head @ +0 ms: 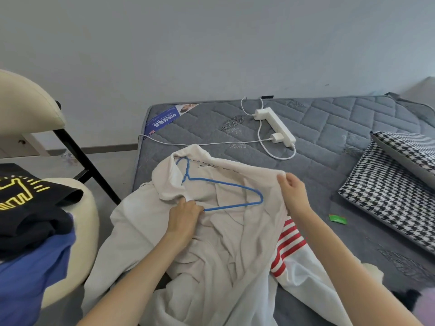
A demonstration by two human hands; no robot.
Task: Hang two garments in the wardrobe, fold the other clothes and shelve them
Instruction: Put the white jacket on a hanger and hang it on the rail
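A cream collared garment (219, 243) lies spread on the grey mattress (329, 128), collar towards the wall. A blue wire hanger (226, 184) lies inside its open neck, hook pointing to the collar. My left hand (184, 217) grips the hanger's near left end together with the collar edge. My right hand (293, 194) pinches the garment's right shoulder and lifts it. A white piece with red stripes (288, 248) lies under the garment on the right. Dark and blue clothes (30, 231) are heaped on a cream chair at the left.
A white power strip (276, 125) with a charger and cables lies on the mattress behind the garment. Two houndstooth pillows (388, 191) lie at the right. A small green packet (337, 218) sits near them. The cream chair (28, 107) stands left of the bed.
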